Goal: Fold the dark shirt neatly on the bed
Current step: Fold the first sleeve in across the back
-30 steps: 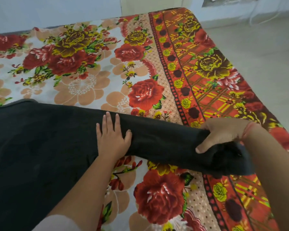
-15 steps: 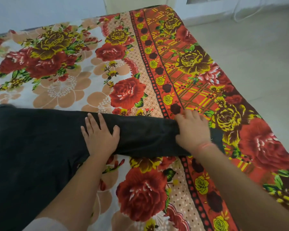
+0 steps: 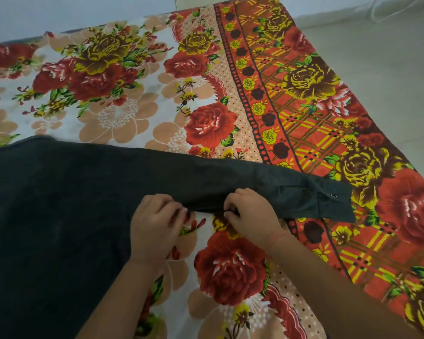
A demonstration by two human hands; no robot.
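The dark shirt [image 3: 59, 211] lies flat across the left of the bed [image 3: 132, 99], which has a floral sheet. Its long sleeve [image 3: 267, 182] stretches out to the right and ends in a cuff [image 3: 333, 201] with a metal snap. My left hand [image 3: 154, 223] pinches the sleeve's near edge close to the shirt's body. My right hand [image 3: 250, 214] pinches the same edge a little further right. Both hands have curled fingers on the cloth.
The bed's right edge runs diagonally beside a pale tiled floor [image 3: 389, 69]. A white wall [image 3: 71, 13] stands behind the bed. A thin cable [image 3: 382, 15] lies on the floor at the top right.
The sleeve now lies stretched out flat with its cuff showing. Both hands went from pressing flat on the sleeve to pinching its near edge, and the right hand moved left toward the left hand.
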